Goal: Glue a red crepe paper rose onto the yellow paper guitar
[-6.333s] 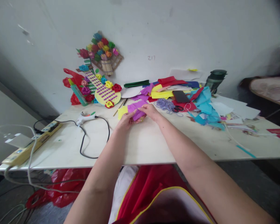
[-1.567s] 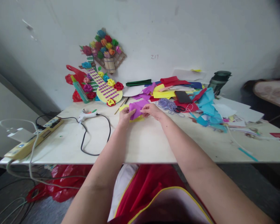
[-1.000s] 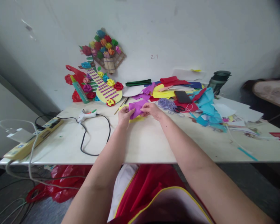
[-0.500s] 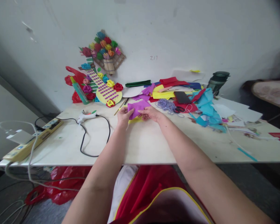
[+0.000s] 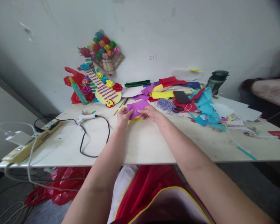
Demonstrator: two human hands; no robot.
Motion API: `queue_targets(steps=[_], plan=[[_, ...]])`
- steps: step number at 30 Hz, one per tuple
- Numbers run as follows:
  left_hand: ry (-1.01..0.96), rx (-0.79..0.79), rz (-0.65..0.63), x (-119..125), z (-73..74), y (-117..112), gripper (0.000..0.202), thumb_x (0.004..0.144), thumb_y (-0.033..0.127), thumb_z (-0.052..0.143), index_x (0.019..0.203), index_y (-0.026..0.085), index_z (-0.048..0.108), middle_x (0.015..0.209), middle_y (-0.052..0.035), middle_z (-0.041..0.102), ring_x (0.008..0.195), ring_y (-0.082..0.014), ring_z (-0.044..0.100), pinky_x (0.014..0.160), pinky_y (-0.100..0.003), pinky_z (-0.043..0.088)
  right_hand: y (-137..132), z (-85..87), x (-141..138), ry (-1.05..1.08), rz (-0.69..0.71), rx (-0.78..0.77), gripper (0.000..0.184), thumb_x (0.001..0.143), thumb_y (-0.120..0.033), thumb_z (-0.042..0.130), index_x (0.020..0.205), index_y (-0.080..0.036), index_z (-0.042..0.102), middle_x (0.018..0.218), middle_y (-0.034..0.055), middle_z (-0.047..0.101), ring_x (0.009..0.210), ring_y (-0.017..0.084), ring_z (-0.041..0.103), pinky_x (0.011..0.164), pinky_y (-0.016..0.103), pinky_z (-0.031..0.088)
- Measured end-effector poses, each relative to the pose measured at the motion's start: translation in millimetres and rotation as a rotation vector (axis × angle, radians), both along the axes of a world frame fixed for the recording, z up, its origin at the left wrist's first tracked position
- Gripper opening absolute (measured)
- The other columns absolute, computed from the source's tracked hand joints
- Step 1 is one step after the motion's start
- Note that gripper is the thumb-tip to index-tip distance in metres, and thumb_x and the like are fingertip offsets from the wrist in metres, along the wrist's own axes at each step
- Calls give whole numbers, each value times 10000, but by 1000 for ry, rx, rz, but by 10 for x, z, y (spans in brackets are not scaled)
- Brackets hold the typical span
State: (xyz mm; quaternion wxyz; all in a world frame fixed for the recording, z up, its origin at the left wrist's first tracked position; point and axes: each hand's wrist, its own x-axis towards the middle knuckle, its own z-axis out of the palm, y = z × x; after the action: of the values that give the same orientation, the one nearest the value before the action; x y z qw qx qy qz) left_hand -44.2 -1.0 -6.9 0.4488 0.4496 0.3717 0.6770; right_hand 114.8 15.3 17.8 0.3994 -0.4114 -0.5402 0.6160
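Observation:
A piece of purple felt [image 5: 136, 107] is held just above the pale table [image 5: 149, 143], over a yellow scrap [image 5: 133, 119]. My left hand [image 5: 122, 115] pinches its left edge with closed fingers. My right hand [image 5: 149, 112] grips its right lower edge, fingers curled onto it. Both forearms stretch out from the near table edge toward the middle of the table.
A glue gun [image 5: 86, 117] with a black cord [image 5: 84, 141] lies left of my hands, a power strip [image 5: 29, 146] at the far left. Paper-flower crafts [image 5: 100, 84] lean on the wall. Coloured felt scraps [image 5: 177, 93], scissors [image 5: 178, 109] and a dark bottle [image 5: 216, 80] crowd the back right.
Both hands have kept their grip on the purple felt and worked it slightly; the piece sits a little flatter and higher than a second ago. The view shifted a little.

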Motion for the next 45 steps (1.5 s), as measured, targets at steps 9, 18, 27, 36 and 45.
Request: queue_targets(steps=[9,18,27,36,45], plan=[[33,-47,-108,6,3,-16,442,437,277,839,767,151,573,622,11,637,539,-119,592,552,-242,473,43,6,109,11,-12,80,347,579,-405,785,723,-152,594,616,-11,610,510,95,558,435,211,466],[155,-87,-175,30,33,-69,447,509,379,815,795,144,564,613,16,619,511,-108,579,513,-222,462,63,-54,74,-83,33,206,445,409,-266,811,559,-169,404,512,-106,391,489,41,398,478,187,336],[377,-116,-244,-24,22,-60,489,527,351,818,896,119,596,583,22,587,392,-63,478,390,-189,397,83,-59,83,-118,-15,239,460,418,-342,798,564,-170,397,517,-103,365,508,48,367,486,200,299],[275,-154,-259,-6,67,-106,409,559,352,798,819,96,612,679,-20,649,464,-90,577,473,-201,475,89,-65,82,-68,-1,155,318,497,-208,789,630,-146,507,551,-67,508,509,65,479,480,194,403],[153,-119,-335,-42,20,-60,373,576,327,793,807,110,596,634,-10,650,496,-108,607,507,-212,515,45,-21,63,-8,32,142,217,572,-166,766,740,-120,636,633,-11,629,523,84,546,460,195,457]])
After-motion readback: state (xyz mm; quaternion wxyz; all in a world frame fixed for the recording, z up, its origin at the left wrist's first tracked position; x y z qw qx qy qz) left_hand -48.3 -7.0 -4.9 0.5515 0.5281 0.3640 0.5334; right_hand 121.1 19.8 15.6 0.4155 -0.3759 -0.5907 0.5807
